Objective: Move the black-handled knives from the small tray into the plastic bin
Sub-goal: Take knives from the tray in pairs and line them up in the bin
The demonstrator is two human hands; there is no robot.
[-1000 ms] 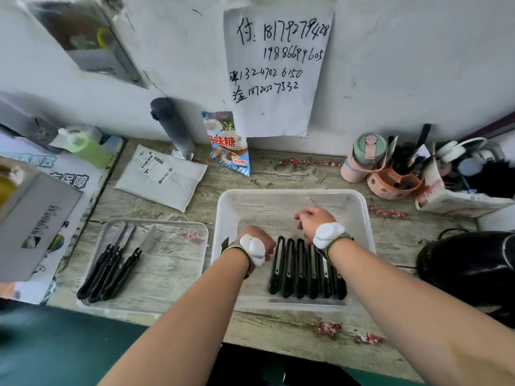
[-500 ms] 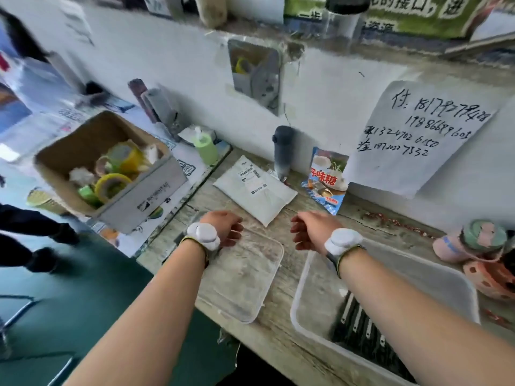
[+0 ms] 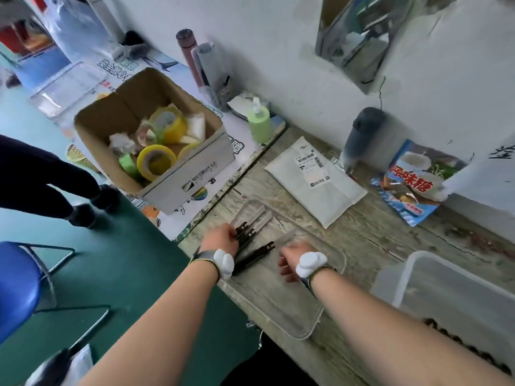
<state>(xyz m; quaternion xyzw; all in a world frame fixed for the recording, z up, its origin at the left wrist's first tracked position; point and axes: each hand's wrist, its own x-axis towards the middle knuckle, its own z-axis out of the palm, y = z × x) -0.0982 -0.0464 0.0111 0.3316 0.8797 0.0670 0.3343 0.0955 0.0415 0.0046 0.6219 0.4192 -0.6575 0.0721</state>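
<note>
The small clear tray (image 3: 281, 313) lies on the wooden table in the middle of the view. Three black-handled knives (image 3: 252, 256) lie in its far left part, blades pointing away. My left hand (image 3: 221, 238) rests on the handles of the two left knives, fingers curled over them. My right hand (image 3: 291, 259) hovers over the tray just right of the third knife, fingers loosely bent, holding nothing. The plastic bin (image 3: 404, 277) stands at the right edge, with dark knife handles showing at its near end behind my right forearm.
A cardboard box (image 3: 189, 176) of tape rolls sits left of the tray. A white parcel (image 3: 315, 179), a candy bag (image 3: 415, 182), a grey bottle (image 3: 362, 135) and a green pump bottle (image 3: 259, 121) stand behind. A person's legs (image 3: 41, 174) and a blue stool (image 3: 16, 285) are at left.
The view has swung left from the bin to the small tray. Both hands have left the bin; the left now lies on the knife handles and the right hangs over the tray.
</note>
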